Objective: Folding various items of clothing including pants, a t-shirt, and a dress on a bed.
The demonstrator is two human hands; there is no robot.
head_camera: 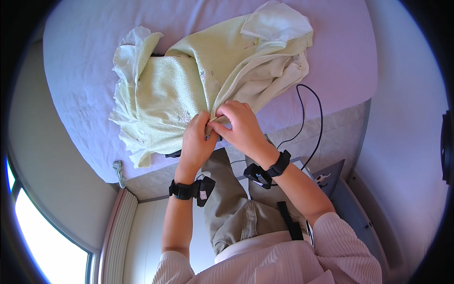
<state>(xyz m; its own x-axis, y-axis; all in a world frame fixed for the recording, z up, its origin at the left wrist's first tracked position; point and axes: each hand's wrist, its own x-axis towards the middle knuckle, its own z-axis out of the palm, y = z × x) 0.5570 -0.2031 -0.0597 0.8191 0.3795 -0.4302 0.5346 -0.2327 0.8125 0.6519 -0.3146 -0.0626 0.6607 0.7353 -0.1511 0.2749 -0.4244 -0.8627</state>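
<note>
A pale yellow-green textured garment [170, 81] with small embroidered flowers and white ruffled trim lies spread on the bed. Its cream lining [262, 80] shows on the right, where the opening folds back. My left hand [198, 138] pinches the near edge of the cloth between thumb and fingers. Close beside it, my right hand [239, 124] grips the same edge, its fingertips almost meeting the left ones. A small pale strip of the edge shows between them; its exact kind cannot be told. Dark bits of something under the garment peek out at its near and far sides.
The bed [78, 96] has a pale lilac sheet. A grey-green cloth item [118, 173] hangs at its near left edge. A black cable [321, 117] loops from the bed towards the floor at right. Both wrists wear black strapped devices. A wall [404, 106] stands at right, a window [46, 238] at lower left.
</note>
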